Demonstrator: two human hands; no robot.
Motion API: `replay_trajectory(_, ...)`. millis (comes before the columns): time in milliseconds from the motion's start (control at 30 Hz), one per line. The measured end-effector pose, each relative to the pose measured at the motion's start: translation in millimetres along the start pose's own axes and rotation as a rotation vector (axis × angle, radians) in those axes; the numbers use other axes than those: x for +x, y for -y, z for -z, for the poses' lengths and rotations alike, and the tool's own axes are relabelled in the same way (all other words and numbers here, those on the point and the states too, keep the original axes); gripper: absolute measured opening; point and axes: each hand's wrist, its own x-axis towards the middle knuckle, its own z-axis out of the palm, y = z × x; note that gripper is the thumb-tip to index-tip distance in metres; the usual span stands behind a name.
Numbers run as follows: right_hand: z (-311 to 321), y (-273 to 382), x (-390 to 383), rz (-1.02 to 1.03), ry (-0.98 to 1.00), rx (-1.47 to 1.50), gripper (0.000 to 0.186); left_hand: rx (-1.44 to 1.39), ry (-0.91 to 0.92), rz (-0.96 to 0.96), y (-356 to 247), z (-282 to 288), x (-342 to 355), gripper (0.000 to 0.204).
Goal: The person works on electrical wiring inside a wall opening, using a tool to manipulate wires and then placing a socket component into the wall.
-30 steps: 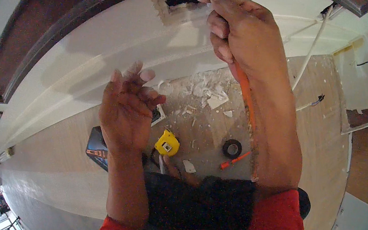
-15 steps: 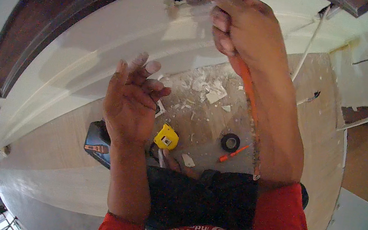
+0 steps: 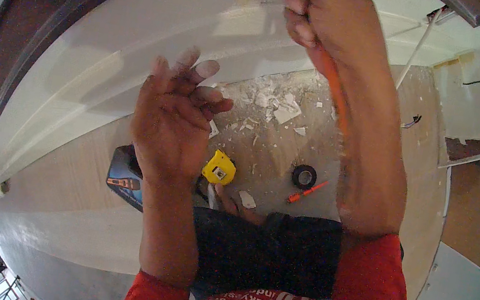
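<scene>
My right hand [image 3: 324, 20] is raised to the top of the view, closed around an orange-handled tool [image 3: 336, 96] whose handle runs down along my forearm. Its tip is at a dark hole in the white wall [image 3: 162, 45], mostly cut off by the frame edge. My left hand [image 3: 173, 118] hovers lower and to the left, dusty fingers loosely spread, holding nothing. Below it on the floor lie a yellow tape measure [image 3: 219, 168] and a dark blue and orange case [image 3: 127, 178].
White plaster chips [image 3: 286, 113] litter the bare floor under the hole. A black tape roll [image 3: 304, 176] and a small orange screwdriver [image 3: 307, 192] lie beside my dark-trousered knees. A white cable [image 3: 415, 49] hangs down the wall at right. Dark wood trim curves at upper left.
My right hand has risen further to the top edge, toward the wall hole. My left hand has stayed raised and spread, drifting slightly closer.
</scene>
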Motion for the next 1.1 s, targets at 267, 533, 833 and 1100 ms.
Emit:
replay_trajectory(267,8,-9,-9,0.203,0.290,-0.087,0.023,0.026,0.029,-0.020,4,-6,5,0.053)
replay_trajectory(533,-4,-18,5,0.165,0.160,-0.036,0.023,0.000,-0.031,-0.031,-3,1,1,0.050)
replay_trajectory(833,41,-34,-5,0.292,0.142,-0.105,0.031,0.053,-0.109,-0.247,0,6,-1,0.045)
replay_trajectory(1100,36,-53,-15,0.570,-0.057,-0.731,0.029,-0.001,0.035,-0.259,-4,22,1,0.046)
